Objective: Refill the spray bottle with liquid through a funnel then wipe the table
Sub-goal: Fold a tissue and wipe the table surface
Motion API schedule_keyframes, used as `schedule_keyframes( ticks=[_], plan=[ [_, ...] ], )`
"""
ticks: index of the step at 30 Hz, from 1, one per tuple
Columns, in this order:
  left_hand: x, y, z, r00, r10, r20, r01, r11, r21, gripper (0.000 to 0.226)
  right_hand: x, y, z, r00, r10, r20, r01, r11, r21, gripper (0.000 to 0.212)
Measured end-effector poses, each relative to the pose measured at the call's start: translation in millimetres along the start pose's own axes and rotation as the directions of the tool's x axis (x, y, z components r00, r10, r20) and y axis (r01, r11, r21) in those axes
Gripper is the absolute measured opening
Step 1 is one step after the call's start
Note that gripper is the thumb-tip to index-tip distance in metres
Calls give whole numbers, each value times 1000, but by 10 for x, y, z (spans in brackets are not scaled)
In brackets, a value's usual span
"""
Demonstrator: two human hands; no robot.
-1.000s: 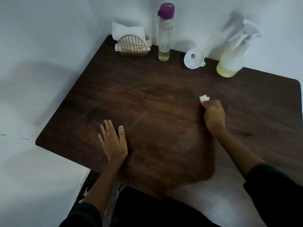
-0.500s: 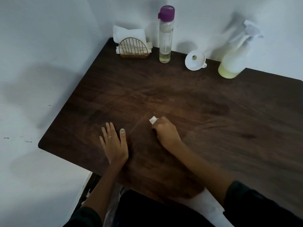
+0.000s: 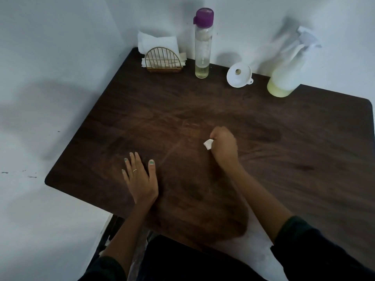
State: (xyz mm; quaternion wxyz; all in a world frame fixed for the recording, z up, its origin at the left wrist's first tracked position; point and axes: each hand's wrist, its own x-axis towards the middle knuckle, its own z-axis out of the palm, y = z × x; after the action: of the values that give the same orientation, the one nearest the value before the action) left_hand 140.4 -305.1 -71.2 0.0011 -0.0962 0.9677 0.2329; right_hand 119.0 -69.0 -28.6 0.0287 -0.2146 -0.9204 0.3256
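Observation:
My right hand is fisted around a crumpled white tissue and presses it on the middle of the dark wooden table. Only a small corner of the tissue shows at the left of the fist. My left hand lies flat on the table near its front left edge, fingers spread, holding nothing. At the back right stands the white spray bottle with yellowish liquid in its base. A white funnel lies beside it on the table.
A tall clear bottle with a purple cap stands at the back centre, a little liquid at its bottom. A gold wire napkin holder with white napkins sits in the back left corner. White walls border the table at the back and left.
My right hand swept the tissue from the right-centre of the table leftward toward my left hand, then shifted slightly back to the right. My left hand stayed flat in place.

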Motion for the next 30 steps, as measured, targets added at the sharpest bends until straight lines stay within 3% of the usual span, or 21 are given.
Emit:
schedule_keyframes(
  ticks=[3, 5, 9, 12, 16, 19, 21, 23, 25, 28, 30],
  plan=[
    [8, -2, 4, 1000, 7, 1, -7, 1000, 2, 68, -242, 28, 215, 922, -387, -6, 372, 890, -263, 18],
    [12, -6, 1, 1000, 8, 2, -8, 1000, 0, 69, -302, 101, 309, 902, -431, -16, 410, 869, -275, 19],
    [23, -17, 9, 1000, 1, 6, -1, 1000, 9, 70, -369, 150, 391, 911, -412, -8, 395, 879, -269, 10],
    [21, -9, 3, 1000, -6, 16, 6, 1000, 7, 61, -288, 255, 307, 929, -355, 103, 369, 903, -221, 21],
    [41, -15, -31, 999, -13, 48, 14, 1000, -8, 58, 53, 416, -233, 959, -277, -66, 237, 905, -354, 3],
    [58, -13, -56, 997, -9, 78, 10, 1000, -11, 57, 275, 706, -610, 984, -147, -99, 82, 873, -481, 23],
    [63, -32, -79, 995, 1, 99, 0, 1000, -15, 56, 281, 824, -638, 978, -57, -199, -40, 891, -452, 28],
    [74, -49, -99, 992, 11, 128, -10, 1000, -9, 56, 129, 748, -457, 965, 19, -261, -117, 923, -366, 19],
    [101, -94, -84, 988, 20, 156, -24, 999, 24, 54, -177, 546, -158, 978, -39, -206, -24, 956, -293, 11],
    [71, -159, -41, 980, 53, 189, -80, 987, 138, 47, -896, 225, 385, 992, -94, 85, 108, 977, -185, 15],
    [-29, -148, -67, 974, 70, 213, -103, 983, 150, 47, -1509, -40, 576, 967, -220, 126, 227, 973, -46, 12]
  ],
)
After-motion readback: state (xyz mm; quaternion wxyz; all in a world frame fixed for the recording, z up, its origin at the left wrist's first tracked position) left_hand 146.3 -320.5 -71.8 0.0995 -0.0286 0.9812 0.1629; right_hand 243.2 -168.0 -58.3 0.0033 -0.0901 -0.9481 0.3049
